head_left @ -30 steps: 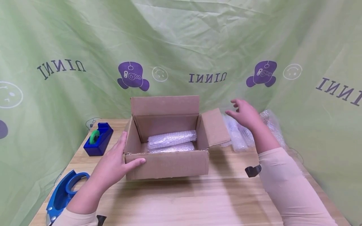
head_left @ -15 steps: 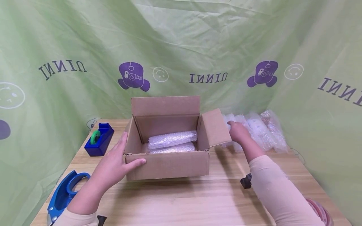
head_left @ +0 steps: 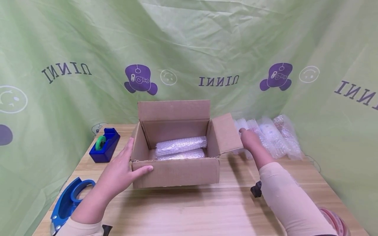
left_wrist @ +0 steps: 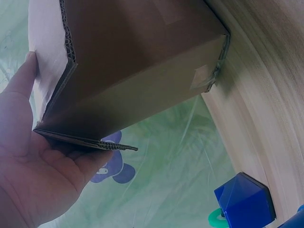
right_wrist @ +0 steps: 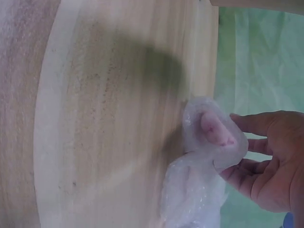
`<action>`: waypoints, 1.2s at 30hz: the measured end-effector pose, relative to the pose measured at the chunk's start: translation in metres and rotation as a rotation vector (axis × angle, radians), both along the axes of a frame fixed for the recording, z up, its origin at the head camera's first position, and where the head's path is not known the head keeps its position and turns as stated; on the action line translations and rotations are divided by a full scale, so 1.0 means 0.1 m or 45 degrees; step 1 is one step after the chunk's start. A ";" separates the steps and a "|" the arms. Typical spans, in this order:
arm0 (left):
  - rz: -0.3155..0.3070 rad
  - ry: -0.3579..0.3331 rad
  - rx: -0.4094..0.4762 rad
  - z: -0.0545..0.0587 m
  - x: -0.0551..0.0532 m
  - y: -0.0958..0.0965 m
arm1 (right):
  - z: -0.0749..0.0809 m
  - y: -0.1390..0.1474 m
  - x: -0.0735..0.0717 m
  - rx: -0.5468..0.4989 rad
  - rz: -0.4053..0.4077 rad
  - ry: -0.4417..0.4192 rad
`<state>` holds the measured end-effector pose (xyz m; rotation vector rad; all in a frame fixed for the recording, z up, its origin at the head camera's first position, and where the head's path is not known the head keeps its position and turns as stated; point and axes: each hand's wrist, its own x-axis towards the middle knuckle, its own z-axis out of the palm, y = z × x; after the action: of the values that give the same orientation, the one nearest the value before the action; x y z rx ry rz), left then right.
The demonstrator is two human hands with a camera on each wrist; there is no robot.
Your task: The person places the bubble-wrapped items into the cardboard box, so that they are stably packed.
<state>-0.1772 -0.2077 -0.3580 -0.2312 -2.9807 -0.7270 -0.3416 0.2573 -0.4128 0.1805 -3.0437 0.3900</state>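
Observation:
An open cardboard box [head_left: 177, 172] stands mid-table with its back and right flaps folded out. Inside lie a bubble-wrapped roll [head_left: 180, 146] and a second wrapped roll [head_left: 183, 155]. My left hand [head_left: 116, 173] grips the box's left front corner, thumb on the front wall; in the left wrist view its fingers reach behind a flap edge. Beyond the right flap, my right hand [head_left: 250, 141] pinches a bubble-wrapped bundle [right_wrist: 194, 118] whose open end shows something pinkish inside. What is wrapped cannot be made out. Another wrapped bundle [right_wrist: 185, 194] lies against it.
More bubble-wrapped bundles [head_left: 273, 136] lie in a row at the back right. On the left are a blue tape dispenser [head_left: 103, 149] with green tape and a blue hand-held tape gun [head_left: 66, 205]. A pinkish tape roll [head_left: 336, 221] sits at front right. Green curtain [head_left: 189, 49] surrounds the table.
My right hand has come down from above the wrapped bundles onto one beside the right flap, and has stayed there over the last half second. The left hand keeps its hold on the box.

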 end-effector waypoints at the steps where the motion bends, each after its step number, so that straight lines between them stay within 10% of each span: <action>1: -0.001 0.000 0.001 0.00 0.00 0.00 | 0.01 0.01 0.00 -0.019 -0.006 -0.017; 17: -0.010 0.004 0.005 0.01 0.00 0.00 | 0.69 0.09 0.15 -0.174 0.049 -0.130; 36: -0.003 0.014 0.004 0.00 0.02 0.01 | 1.63 0.07 0.44 -0.252 0.180 0.006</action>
<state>-0.1756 -0.2072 -0.3581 -0.2381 -2.9695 -0.7284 -0.2977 0.2646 -0.2496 0.3841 -2.9718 0.6953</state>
